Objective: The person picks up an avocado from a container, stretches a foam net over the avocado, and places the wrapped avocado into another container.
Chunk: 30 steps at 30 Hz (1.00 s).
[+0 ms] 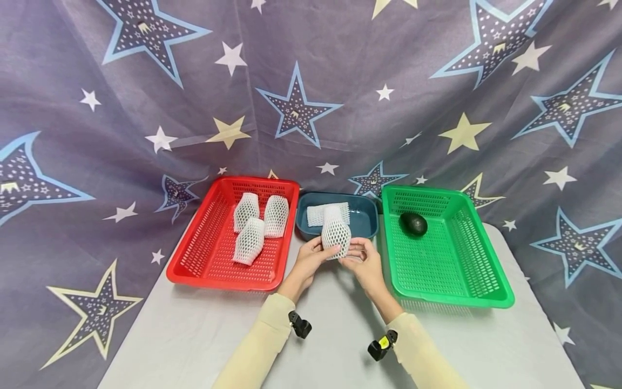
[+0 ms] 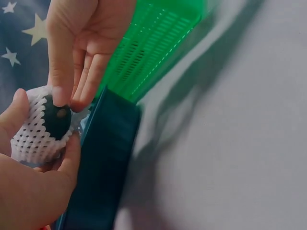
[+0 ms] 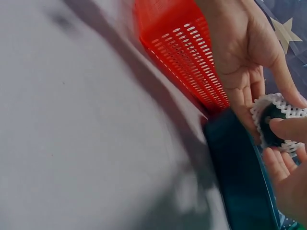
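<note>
In the head view, my left hand [image 1: 309,260] and right hand [image 1: 363,263] meet around an avocado in a white foam net sleeve [image 1: 335,233], above the front of a dark blue bin. My left hand [image 2: 41,189] grips the sleeve's side with thumb and fingers. The dark end of the avocado [image 2: 56,119] shows through the sleeve's opening. There my right hand [image 3: 293,165] has its thumb on that end and its fingers at the net's edge. Another foam net sleeve [image 1: 316,215], lying flat, is in the dark blue bin [image 1: 364,216].
To the left, a red basket [image 1: 194,270] holds three foam-netted pieces [image 1: 250,241]. At right stands a green basket [image 1: 452,259] with one bare avocado [image 1: 414,223] near its back left. A star-patterned cloth [image 1: 301,54] hangs behind the grey-white table [image 1: 335,335].
</note>
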Motion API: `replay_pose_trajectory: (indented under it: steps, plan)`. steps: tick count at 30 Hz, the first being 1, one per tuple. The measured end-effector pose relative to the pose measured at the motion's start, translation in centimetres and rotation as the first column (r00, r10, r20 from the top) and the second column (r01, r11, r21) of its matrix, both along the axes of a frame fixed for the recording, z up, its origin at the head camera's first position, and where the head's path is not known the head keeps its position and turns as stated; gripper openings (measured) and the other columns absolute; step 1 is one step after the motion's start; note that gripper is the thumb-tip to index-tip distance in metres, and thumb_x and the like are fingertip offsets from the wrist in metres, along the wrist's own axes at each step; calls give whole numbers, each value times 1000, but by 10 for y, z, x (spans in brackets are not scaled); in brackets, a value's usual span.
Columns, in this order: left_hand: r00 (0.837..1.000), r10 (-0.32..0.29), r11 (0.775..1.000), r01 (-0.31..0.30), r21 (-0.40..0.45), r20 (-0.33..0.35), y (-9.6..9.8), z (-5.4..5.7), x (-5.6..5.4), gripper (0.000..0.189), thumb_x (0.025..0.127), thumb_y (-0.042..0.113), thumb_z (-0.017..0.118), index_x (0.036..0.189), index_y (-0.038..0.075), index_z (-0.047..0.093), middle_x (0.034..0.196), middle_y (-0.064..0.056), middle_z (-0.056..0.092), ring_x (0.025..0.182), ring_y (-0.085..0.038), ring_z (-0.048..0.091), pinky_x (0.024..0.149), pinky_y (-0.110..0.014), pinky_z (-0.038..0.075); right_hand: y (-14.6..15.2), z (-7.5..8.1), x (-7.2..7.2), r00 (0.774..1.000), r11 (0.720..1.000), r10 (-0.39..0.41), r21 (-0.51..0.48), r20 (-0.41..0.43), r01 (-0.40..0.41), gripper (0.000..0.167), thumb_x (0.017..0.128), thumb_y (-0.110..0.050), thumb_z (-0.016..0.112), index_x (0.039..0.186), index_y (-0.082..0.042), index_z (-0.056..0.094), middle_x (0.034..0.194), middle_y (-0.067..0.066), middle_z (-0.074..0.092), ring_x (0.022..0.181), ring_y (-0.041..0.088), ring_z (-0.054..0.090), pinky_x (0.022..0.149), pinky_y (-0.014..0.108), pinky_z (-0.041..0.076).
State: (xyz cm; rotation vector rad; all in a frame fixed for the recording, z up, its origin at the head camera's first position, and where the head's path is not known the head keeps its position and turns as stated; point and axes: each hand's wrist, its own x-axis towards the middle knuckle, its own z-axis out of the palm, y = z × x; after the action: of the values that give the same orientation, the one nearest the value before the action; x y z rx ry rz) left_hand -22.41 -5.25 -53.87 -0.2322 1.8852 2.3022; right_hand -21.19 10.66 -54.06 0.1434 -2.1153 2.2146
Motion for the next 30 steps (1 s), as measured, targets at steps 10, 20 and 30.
replay_pose_trajectory:
  steps: [10, 20, 30]
  plan:
    - [999, 33, 999, -33, 3, -30, 5, 5, 1, 66, 89, 9, 77, 146, -6, 47, 140, -25, 60, 127, -27, 60, 103, -35, 54, -2, 2, 1, 998, 998, -45, -44, -51, 43, 44, 76, 21, 74, 115, 14, 56, 110, 35, 61, 86, 11, 66, 76, 17, 58]
    - [997, 69, 997, -67, 34, -47, 5, 9, -2, 61, 91, 6, 75, 145, -8, 48, 135, -28, 62, 111, -17, 66, 92, -27, 58, -4, 12, 3, 985, 994, -81, 58, -149, 91, 34, 79, 16, 75, 110, 13, 61, 100, 34, 65, 81, 17, 64, 69, 12, 54]
    - [997, 61, 996, -58, 69, -41, 5, 13, -2, 54, 94, 4, 71, 142, -9, 51, 133, -30, 63, 97, -9, 68, 83, -22, 58, -2, 31, 9, 983, 985, -58, 152, -173, 84, 29, 78, 14, 76, 104, 14, 62, 97, 35, 62, 81, 23, 63, 68, 15, 53]
